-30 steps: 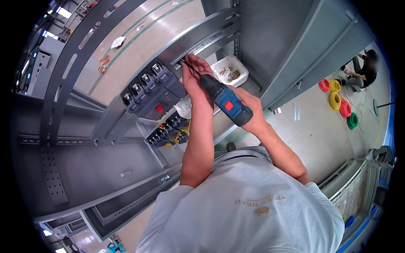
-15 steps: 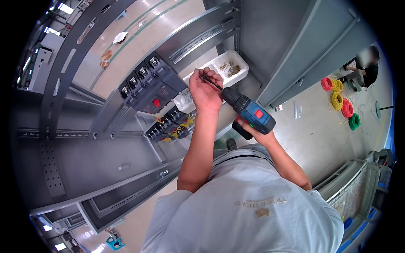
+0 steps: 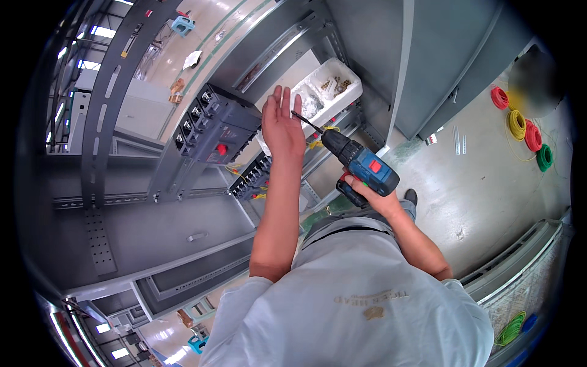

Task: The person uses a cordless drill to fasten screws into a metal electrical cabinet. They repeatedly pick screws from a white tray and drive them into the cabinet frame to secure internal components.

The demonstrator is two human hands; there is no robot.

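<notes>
My right hand (image 3: 380,199) grips a blue and black cordless drill (image 3: 369,169) by its handle. A long dark bit (image 3: 309,123) sticks out of the chuck, pointing up and left. My left hand (image 3: 284,127) is raised with its palm showing and its fingers stretched out, beside the bit's tip; I see nothing held in it. Behind the left hand stands a white foam box (image 3: 350,101) with compartments of small brass-coloured and silvery hardware. To the left of that hand, a dark grey circuit breaker (image 3: 221,129) with a red button is mounted in the metal cabinet frame.
Grey cabinet rails (image 3: 95,131) rise at the left, and a large grey panel (image 3: 443,67) stands at the right. More breakers with yellow wires (image 3: 252,180) sit lower down. Coils of red, yellow and green wire (image 3: 532,136) lie on the floor near a blurred person (image 3: 535,82).
My left hand has let go of the drill bit and opened, its fingers now straight. The view has shifted, showing more of the foam box. The drill stays in my right hand.
</notes>
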